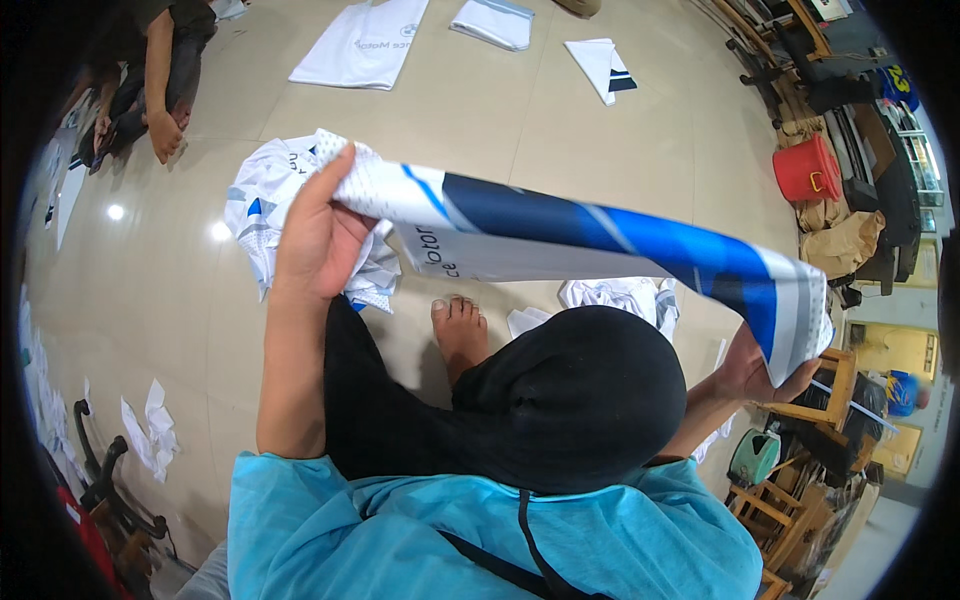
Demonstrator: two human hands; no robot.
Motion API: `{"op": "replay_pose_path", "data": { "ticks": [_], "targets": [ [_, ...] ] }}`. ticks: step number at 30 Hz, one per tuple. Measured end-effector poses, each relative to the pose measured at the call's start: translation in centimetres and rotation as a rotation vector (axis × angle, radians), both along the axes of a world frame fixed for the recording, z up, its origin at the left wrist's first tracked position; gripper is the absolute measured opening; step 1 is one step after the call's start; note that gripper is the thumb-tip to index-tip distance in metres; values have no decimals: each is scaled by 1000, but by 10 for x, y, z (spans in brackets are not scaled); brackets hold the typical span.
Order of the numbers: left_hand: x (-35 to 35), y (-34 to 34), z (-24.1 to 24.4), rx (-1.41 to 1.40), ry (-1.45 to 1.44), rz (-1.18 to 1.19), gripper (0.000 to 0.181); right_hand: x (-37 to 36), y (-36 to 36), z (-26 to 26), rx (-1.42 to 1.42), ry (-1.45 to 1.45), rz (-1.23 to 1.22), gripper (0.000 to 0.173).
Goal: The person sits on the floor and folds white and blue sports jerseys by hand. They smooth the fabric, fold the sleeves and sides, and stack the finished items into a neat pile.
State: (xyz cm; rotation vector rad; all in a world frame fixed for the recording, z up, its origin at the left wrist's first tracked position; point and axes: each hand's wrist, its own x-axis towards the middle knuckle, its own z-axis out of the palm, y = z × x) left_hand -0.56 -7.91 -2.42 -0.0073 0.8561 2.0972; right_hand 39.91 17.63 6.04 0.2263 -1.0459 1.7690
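A folded length of printed fabric (540, 217), white with navy, blue and grey bands, is stretched between my hands above my raised knee. My left hand (319, 240) pinches its left end, thumb on top. At the lower right end, my right hand (754, 367) grips a corner, its fingers partly hidden behind the cloth. A white underside with dark lettering hangs below the coloured strip. Behind my left hand lies a crumpled heap of similar white printed fabric (259, 180) on the floor. More crumpled white fabric (619, 294) shows just past my knee.
Ahead on the tiled floor lie a flat white cloth (360, 45), a folded one (495, 24) and a folded triangular piece (604, 67). Another person (161, 97) sits at the upper left. Along the right are a red bucket (806, 169), paper bags (844, 244) and wooden stools (840, 390).
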Motion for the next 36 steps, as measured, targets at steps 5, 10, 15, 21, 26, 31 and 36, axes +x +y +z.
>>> {"op": "replay_pose_path", "data": {
  "ticks": [5,10,15,21,26,31,36],
  "targets": [
    [-59,31,-23,-42,54,12,33,-95,67,-14,-294,-415,-28,40],
    [-169,156,-16,-339,641,-71,34,-168,208,-42,-491,-493,82,21],
    [-166,133,144,170,592,187,19,-171,154,91,5,-162,173,36],
    [-90,60,127,54,842,485,29,-95,76,76,-13,-146,-362,67],
    [-22,19,28,-266,701,499,32,-37,59,-45,-376,-383,-222,57],
    [4,-5,-107,-545,552,222,48,-21,30,-158,-711,-611,-181,56],
    [-23,4,-209,-834,586,0,39,-17,45,-255,-343,-1079,-232,38]
  ]
}}
